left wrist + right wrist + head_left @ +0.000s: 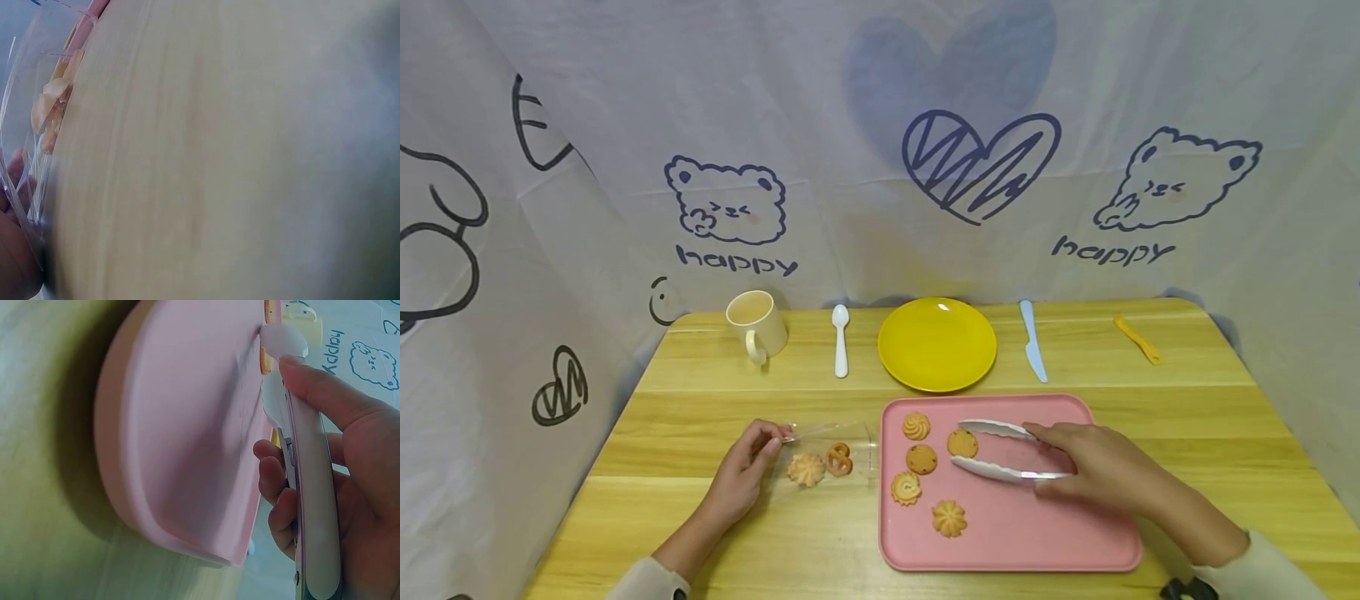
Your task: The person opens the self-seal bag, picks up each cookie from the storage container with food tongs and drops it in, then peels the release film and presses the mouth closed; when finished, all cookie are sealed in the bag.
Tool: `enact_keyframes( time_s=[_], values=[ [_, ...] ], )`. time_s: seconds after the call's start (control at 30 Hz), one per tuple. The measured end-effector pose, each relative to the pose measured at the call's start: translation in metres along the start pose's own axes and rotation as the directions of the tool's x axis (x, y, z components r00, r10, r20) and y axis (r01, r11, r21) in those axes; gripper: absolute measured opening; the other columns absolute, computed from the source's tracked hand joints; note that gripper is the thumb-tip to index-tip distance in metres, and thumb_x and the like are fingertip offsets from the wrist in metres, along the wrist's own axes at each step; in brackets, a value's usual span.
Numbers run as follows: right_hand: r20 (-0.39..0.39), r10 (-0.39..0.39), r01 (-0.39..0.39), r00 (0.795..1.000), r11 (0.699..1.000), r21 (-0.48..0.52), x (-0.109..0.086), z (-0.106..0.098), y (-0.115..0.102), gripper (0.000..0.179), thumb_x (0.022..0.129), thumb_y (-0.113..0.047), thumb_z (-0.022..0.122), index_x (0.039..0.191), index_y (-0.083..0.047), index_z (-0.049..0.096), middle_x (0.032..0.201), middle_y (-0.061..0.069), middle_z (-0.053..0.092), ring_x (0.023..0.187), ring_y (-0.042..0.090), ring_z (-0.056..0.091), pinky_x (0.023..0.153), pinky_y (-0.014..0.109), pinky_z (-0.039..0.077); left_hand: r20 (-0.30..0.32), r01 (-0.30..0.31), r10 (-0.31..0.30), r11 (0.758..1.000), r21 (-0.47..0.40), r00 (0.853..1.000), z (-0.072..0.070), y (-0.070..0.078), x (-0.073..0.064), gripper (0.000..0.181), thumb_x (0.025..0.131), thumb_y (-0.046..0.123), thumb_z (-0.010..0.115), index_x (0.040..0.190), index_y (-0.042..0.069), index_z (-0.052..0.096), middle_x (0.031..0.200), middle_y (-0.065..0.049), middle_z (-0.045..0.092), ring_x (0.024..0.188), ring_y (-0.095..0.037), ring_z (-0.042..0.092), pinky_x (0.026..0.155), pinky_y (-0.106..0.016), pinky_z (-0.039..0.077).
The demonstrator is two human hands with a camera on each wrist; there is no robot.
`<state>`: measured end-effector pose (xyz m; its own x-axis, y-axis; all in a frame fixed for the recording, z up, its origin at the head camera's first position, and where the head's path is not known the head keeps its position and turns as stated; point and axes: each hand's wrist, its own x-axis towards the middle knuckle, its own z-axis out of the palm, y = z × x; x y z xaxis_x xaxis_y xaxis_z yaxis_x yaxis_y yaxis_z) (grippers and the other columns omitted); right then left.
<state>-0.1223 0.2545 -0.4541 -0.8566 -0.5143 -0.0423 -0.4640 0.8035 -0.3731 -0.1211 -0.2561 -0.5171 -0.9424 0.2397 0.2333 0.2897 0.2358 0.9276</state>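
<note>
"Grip of the right hand (1090, 462): what is its state?"

"Closed round a pair of silver-coloured tongs (1000, 473), thumb on one side, fingers on the other. Their two arms stand spread over the pink tray (1045, 525)."

"What lies between the tips?"

"One round biscuit (962, 445), on the tray. Whether the tongs touch it, I cannot tell."

"Left hand (747, 468)?"

"Thumb and fingers pinch the edge of a clear bag (852, 435), lying on the worktop (820, 550) at the tray's left side. Inside it, side by side, are a flower-shaped biscuit (806, 470) and a pretzel (839, 459)."

"Remaining tray contents?"

"Four more: a swirled biscuit (916, 426) towards the far left corner, a speckled biscuit (921, 459) nearer the person, a ring-shaped biscuit (906, 488) close to the left rim, and a petalled biscuit (949, 518) nearest the person."

"Outer items?"

"Along the worktop's far side, left to right: cream mug (757, 325), handle towards the person; white spoon (841, 342); yellow plate (937, 344), just beyond the tray; pale blue knife (1033, 342); small orange-yellow utensil (1137, 340), type unconfirmed. Behind hangs a pale cloth (850, 208) bearing drawn bears, hearts and the word 'happy'."
</note>
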Motion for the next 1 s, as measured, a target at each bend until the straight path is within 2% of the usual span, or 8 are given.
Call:
enact_keyframes(
  time_s=[0.27, 0.7, 1.0],
  values=[
    [-0.019, -0.027, 0.026, 0.999, 1.000, -0.017, 0.001, 0.000, 0.001, 0.071, 0.085, -0.055, 0.080, 0.142, -0.015, 0.063, 0.114, -0.004, 0.074, 0.096, 0.009, 0.066, 0.082, 0.039, 0.058, -0.002, 0.002, -0.002, 1.000, 0.003, 1.000, 0.000, 0.001, 0.000, 0.013, 0.110, 0.006, 0.045, 0.108, -0.005, 0.053, 0.122, -0.026, 0.060, 0.128, -0.012, 0.058, 0.106, -0.012, 0.044],
    [-0.031, -0.076, 0.076, 0.997, 0.997, -0.001, 0.002, -0.002, -0.003, 0.069, 0.086, -0.054, 0.079, 0.141, -0.015, 0.064, 0.112, -0.007, 0.073, 0.091, 0.006, 0.062, 0.078, 0.034, 0.056, -0.004, -0.008, 0.008, 1.000, 0.010, 1.000, 0.000, 0.000, 0.000, 0.013, 0.110, 0.005, 0.045, 0.107, -0.005, 0.053, 0.120, -0.024, 0.062, 0.128, -0.014, 0.058, 0.106, -0.013, 0.044],
    [0.009, -0.110, 0.110, 0.994, 0.994, 0.024, 0.018, -0.006, -0.020, 0.069, 0.086, -0.046, 0.082, 0.145, -0.016, 0.061, 0.108, -0.009, 0.071, 0.085, 0.007, 0.057, 0.073, 0.028, 0.050, -0.005, -0.006, 0.006, 1.000, 0.011, 1.000, 0.000, 0.000, 0.000, 0.012, 0.110, 0.005, 0.045, 0.107, -0.002, 0.054, 0.120, -0.024, 0.062, 0.127, -0.015, 0.058, 0.106, -0.012, 0.044]
  ],
)
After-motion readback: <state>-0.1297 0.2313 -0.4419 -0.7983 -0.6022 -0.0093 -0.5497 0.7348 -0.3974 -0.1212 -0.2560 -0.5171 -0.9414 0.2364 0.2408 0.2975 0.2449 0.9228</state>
